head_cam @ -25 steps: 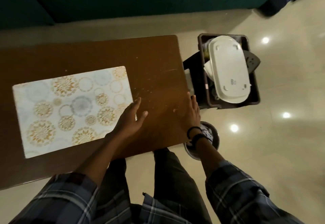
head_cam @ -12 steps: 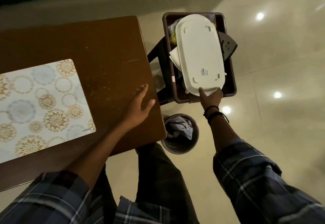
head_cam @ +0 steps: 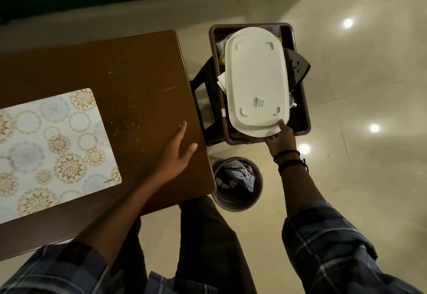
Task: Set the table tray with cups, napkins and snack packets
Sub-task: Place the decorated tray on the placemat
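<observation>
A white oval tray (head_cam: 256,81) lies upside down on top of a dark brown bin (head_cam: 302,99) that sits on a stool to the right of the table. My right hand (head_cam: 280,140) grips the tray's near edge, thumb on top and fingers underneath. My left hand (head_cam: 178,155) rests flat and open on the brown wooden table (head_cam: 129,76) near its right edge. A patterned placemat (head_cam: 50,146) with gold and blue circles lies on the table's left part. Napkins and other items under the tray are mostly hidden.
A small round waste bin (head_cam: 238,203) with crumpled paper stands on the floor between the table and my right arm. A dark stool (head_cam: 205,90) carries the brown bin. The glossy tiled floor (head_cam: 369,86) stretches to the right. A dark green sofa edge runs along the top.
My right hand left the table edge, reached to the brown bin and took hold of the white tray's near edge. The view swung to the right. My left hand stayed on the table.
</observation>
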A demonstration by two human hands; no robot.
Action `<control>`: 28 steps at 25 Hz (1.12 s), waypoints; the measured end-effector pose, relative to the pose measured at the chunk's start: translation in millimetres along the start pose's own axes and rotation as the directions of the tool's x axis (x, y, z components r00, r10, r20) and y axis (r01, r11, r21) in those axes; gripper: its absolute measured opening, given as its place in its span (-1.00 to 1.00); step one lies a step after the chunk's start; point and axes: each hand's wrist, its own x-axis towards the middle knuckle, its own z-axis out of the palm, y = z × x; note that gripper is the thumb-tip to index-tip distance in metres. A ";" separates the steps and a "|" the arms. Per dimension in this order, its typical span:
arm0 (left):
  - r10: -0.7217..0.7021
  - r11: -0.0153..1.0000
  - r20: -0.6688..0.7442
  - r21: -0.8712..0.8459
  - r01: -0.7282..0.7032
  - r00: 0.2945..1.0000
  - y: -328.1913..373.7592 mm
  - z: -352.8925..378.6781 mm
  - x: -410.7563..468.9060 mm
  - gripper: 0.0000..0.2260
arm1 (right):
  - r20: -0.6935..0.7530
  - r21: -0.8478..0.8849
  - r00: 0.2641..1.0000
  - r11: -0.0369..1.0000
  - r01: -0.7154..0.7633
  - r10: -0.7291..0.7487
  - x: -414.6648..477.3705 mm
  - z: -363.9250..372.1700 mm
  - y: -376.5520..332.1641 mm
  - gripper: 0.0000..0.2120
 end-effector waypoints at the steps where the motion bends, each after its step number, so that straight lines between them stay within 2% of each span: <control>1: -0.013 1.000 -0.013 -0.011 0.013 1.000 -2.7 -3.9 -1.8 -0.41 | 0.023 0.031 1.000 1.000 -0.002 0.002 -5.5 6.1 -1.5 -0.68; 2: -0.020 1.000 -0.021 -0.022 0.019 1.000 -6.9 -7.3 -4.2 -0.41 | 0.019 0.067 1.000 0.998 -0.017 0.015 -6.8 12.8 -3.1 -0.74; 4: -0.017 0.999 -0.025 -0.029 0.016 1.000 -12.8 -14.8 -11.8 -0.41 | -0.146 0.039 0.986 0.996 0.084 -0.078 -23.1 28.7 -8.0 -0.72; 6: -0.018 0.999 -0.038 -0.051 0.016 0.999 -20.6 -23.3 -17.6 -0.42 | -0.380 0.064 0.917 0.986 0.156 -0.121 -39.7 41.2 -19.4 -0.50; 8: -0.021 0.997 -0.065 -0.072 0.016 0.998 -30.6 -33.0 -20.2 -0.42 | -0.548 0.023 0.820 0.977 0.213 -0.166 -62.1 50.6 -25.8 -0.47; 11: 0.001 0.991 -0.136 -0.133 -0.019 0.991 -51.6 -55.5 -31.5 -0.40 | -0.534 -0.048 0.799 0.953 0.299 -0.278 -99.5 60.1 -17.7 -0.46; 12: -0.027 0.986 -0.164 -0.168 -0.001 0.986 -54.6 -58.9 -29.8 -0.39 | -0.525 -0.069 0.805 0.957 0.281 -0.275 -101.3 56.1 -12.6 -0.47; 14: -0.111 0.962 -0.205 -0.267 0.054 0.972 -53.3 -82.2 -36.2 -0.37 | -0.461 -0.158 0.829 0.949 0.274 -0.316 -109.6 57.1 3.7 -0.52; 16: -0.205 0.841 -0.204 -0.536 0.066 0.957 -53.1 -115.6 -50.9 -0.29 | -0.330 -0.257 0.825 0.885 0.388 -0.458 -129.0 64.9 22.4 -0.60; 18: -0.303 0.573 -0.184 -0.819 0.024 0.935 -72.3 -151.6 -73.0 -0.29 | -0.095 -0.322 0.810 0.788 0.525 -0.579 -152.3 81.6 51.1 -0.73; 20: -0.332 0.312 -0.112 -0.950 -0.003 0.937 -98.7 -180.2 -96.4 -0.28 | 0.040 -0.217 0.827 0.803 0.555 -0.560 -178.7 100.8 76.4 -0.79; 21: -0.340 0.214 -0.094 -0.977 -0.020 0.936 -110.7 -188.7 -108.1 -0.33 | 0.091 -0.200 0.839 0.816 0.542 -0.536 -186.9 108.6 88.5 -0.75; 23: -0.371 0.109 -0.131 -0.989 -0.097 0.919 -132.9 -200.6 -124.5 -0.62 | 0.224 -0.177 0.864 0.852 0.492 -0.452 -196.3 121.8 112.3 -0.74; 24: -0.373 0.079 -0.164 -0.986 -0.144 0.913 -145.4 -207.4 -128.8 -0.62 | 0.289 -0.171 0.880 0.885 0.434 -0.376 -199.0 125.0 121.7 -0.77; 26: -0.374 0.004 -0.186 -0.980 -0.199 0.909 -162.2 -215.5 -139.1 -0.35 | 0.416 -0.141 0.899 0.967 0.214 -0.139 -203.8 132.6 139.2 -0.75; 27: -0.359 -0.001 -0.216 -0.973 -0.232 0.908 -166.0 -217.1 -143.6 -0.41 | 0.463 -0.148 0.886 0.982 0.118 -0.036 -205.7 135.9 146.7 -0.73; 28: -0.360 0.021 -0.242 -0.967 -0.252 0.901 -173.7 -219.5 -147.3 -0.64 | 0.507 -0.185 0.861 0.980 0.066 0.038 -206.4 139.1 152.6 -0.68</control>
